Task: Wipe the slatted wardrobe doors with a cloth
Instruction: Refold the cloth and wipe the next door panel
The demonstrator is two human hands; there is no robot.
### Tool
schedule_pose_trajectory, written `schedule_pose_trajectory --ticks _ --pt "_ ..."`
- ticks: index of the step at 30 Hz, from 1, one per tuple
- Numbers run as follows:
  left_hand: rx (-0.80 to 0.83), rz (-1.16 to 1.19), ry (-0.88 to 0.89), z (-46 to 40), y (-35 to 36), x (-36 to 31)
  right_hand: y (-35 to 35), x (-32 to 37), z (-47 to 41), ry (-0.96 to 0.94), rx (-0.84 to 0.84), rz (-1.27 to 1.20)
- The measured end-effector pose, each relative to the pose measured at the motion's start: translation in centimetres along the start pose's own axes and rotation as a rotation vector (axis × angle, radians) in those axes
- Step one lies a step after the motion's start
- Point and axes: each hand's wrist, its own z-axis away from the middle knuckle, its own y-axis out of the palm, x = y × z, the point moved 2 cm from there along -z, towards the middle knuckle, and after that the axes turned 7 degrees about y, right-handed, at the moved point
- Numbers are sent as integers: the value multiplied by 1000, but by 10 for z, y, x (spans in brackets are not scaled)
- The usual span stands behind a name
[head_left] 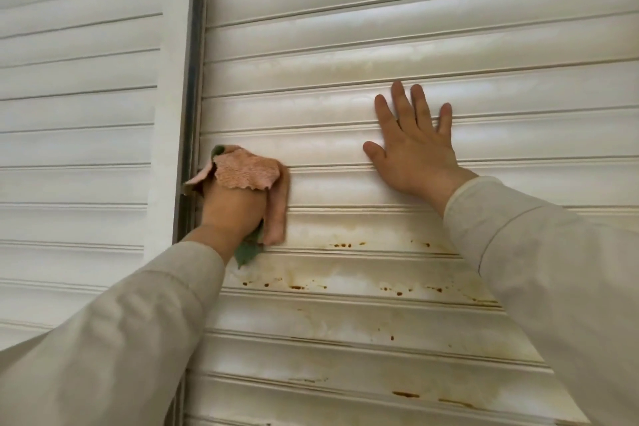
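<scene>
Left hand gripping cloth beside door frame; right hand flat, fingers spread; rust spots below.

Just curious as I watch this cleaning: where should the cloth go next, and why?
Probably sweep the cloth rightward along its slat. The left hand grips it at the right door's left edge, so that slat lies unwiped ahead. The right hand rests flat on the door. The brown spots lower down can follow.
</scene>
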Motion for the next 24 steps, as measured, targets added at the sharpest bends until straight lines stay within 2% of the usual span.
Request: schedule_pose_trajectory --ticks 3,7,8,10,13,17,21,24 --pt "58 -5 -9 7 3 -21 2 6 -3 -12 20 10" --pt "61 68 160 15 4 -94 1 15 -6 -70 87 -62" --pt "59 110 198 15 8 -111 -1 17 -8 -86 108 -102" --pt "155 292 202 16 12 -134 -10 14 -8 -107 138 -218" --pt "77 424 150 21 5 -131 -19 -12 0 -125 68 -296" --pt "30 313 26 9 13 -78 -20 -82 21 159 -20 -186" --pt "-1 246 -15 3 19 -79 -21 -113 28 125 62 -115" --pt "136 178 35 9 27 -112 -19 -108 24 145 96 -124"
